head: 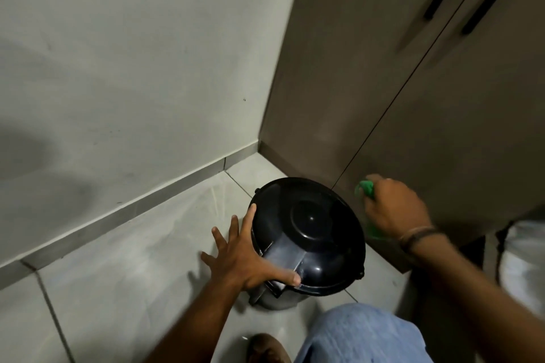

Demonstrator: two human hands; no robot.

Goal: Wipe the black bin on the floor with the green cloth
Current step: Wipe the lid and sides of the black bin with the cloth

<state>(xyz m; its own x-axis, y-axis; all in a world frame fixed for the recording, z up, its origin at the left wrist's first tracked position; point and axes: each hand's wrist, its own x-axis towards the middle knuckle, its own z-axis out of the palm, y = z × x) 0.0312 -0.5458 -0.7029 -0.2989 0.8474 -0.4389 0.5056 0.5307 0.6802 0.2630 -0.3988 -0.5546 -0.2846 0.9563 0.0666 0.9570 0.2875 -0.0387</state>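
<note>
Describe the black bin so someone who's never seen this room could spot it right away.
Find the corner where the pale wall meets the brown cabinet with long dark door handles. On the tiled floor just in front of that corner stands the black bin. It is the only round, glossy black thing there, with a domed lid, the left hand resting on its side.

Illumination is dim and even. A soft shadow falls across the wall (44, 156) at left. Faint highlights show on the bin lid (309, 221). Wide-angle distortion bends the cupboard doors (413, 82) (right hand (395, 209) motion-blurred).
</note>
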